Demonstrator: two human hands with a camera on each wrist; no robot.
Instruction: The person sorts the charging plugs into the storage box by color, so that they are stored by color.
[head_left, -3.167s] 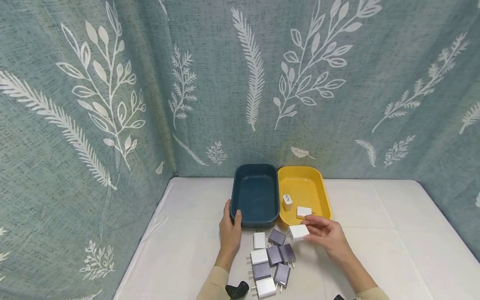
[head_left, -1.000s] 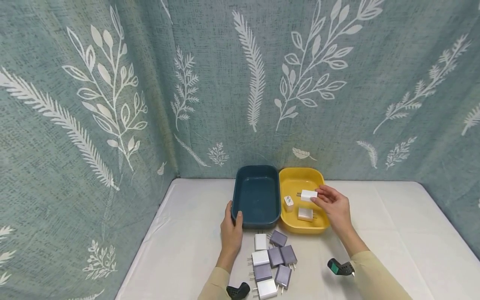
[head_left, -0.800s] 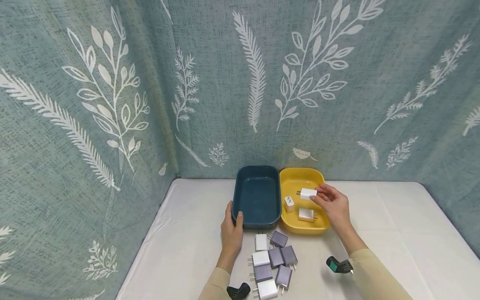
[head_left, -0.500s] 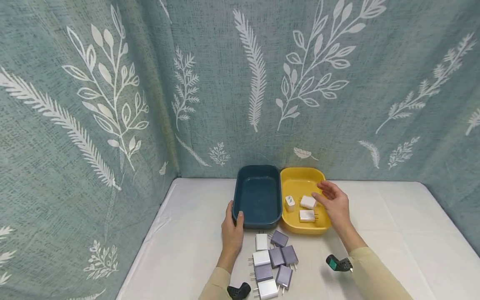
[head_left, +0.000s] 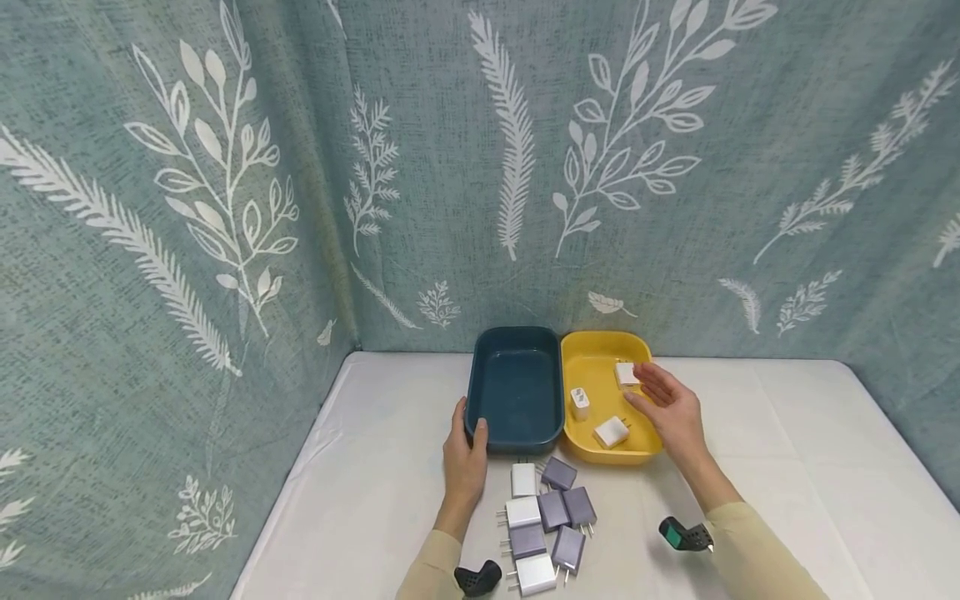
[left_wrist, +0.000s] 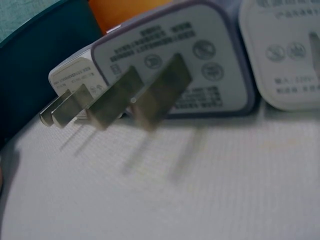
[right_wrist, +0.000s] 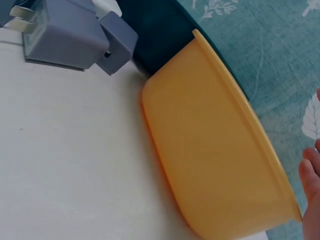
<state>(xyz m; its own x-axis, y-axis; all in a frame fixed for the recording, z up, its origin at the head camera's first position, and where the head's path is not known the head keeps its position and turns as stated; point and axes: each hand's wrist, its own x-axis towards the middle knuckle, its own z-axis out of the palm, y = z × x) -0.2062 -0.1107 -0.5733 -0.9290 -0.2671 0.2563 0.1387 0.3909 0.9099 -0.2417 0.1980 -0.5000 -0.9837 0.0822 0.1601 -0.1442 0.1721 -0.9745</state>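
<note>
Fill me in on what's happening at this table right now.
A person is sorting plug adapters by colour. The left hand grips the near rim of the dark blue tub, which holds nothing. The right hand hovers open over the yellow tub, where three white adapters lie. A cluster of white and grey adapters sits on the table in front of the tubs.

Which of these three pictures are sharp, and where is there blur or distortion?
Head view: sharp and evenly lit, but the wide lens bends the curtain edges. Left wrist view: the purple charger is so close that its prongs are soft, with blurred shadows beneath. Right wrist view: the yellow tray looks slightly soft, without glare.
</note>
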